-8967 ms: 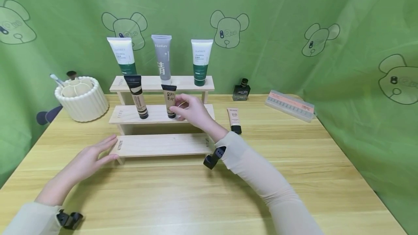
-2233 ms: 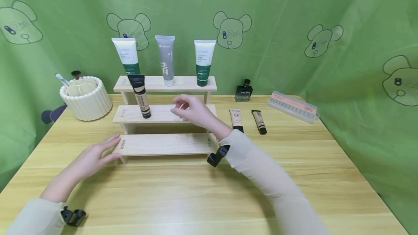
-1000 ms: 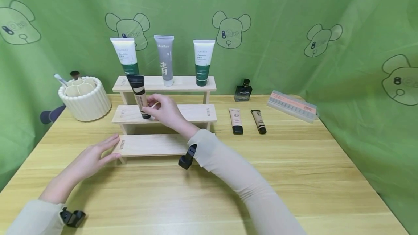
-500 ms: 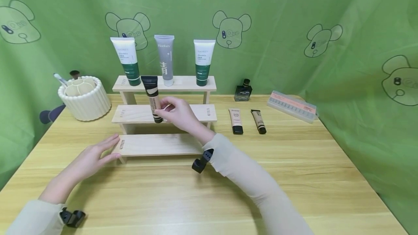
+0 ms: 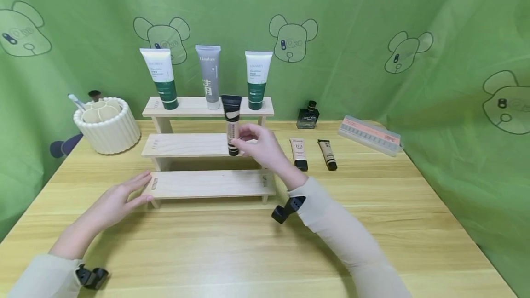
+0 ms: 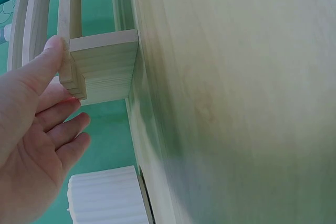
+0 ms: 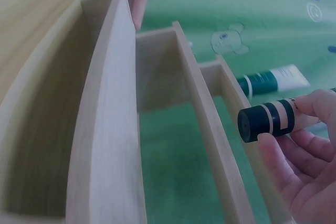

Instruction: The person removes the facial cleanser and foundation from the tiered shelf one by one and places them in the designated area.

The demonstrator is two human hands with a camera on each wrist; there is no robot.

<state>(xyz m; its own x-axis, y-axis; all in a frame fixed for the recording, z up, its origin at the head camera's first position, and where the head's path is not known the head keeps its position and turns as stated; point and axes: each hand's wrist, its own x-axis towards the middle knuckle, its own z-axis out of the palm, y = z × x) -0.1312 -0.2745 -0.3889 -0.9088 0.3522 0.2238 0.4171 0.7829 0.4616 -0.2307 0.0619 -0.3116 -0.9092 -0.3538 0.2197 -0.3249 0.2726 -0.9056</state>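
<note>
My right hand (image 5: pixel 262 147) pinches a slim pink-beige cosmetic tube (image 5: pixel 232 127) with a black crimped top and black banded cap. The tube is upright, cap down, in front of the middle step of a three-tier wooden display stand (image 5: pixel 182 145). In the right wrist view, the cap (image 7: pixel 255 123) is apart from the boards. My left hand (image 5: pixel 108 203) touches the left end of the bottom step; thumb and index finger meet the board's corner in the left wrist view. On the top step stand a white-and-green tube (image 5: pixel 160 75), a grey tube (image 5: pixel 209 77) and another white-and-green tube (image 5: pixel 257 77).
Right of the stand lie a pink BB cream tube (image 5: pixel 298 151) and a small beige tube (image 5: pixel 327 154). Behind them are a dark perfume bottle (image 5: pixel 308 116) and a clear flat case (image 5: pixel 370 134). A white ribbed brush holder (image 5: pixel 108 128) stands left. A green curtain (image 5: pixel 352 22) backs the table.
The small beige tube went from the middle step to the table on the right. My right hand then grasped the black-topped tube and carried it rightward along that step. The left hand stayed put.
</note>
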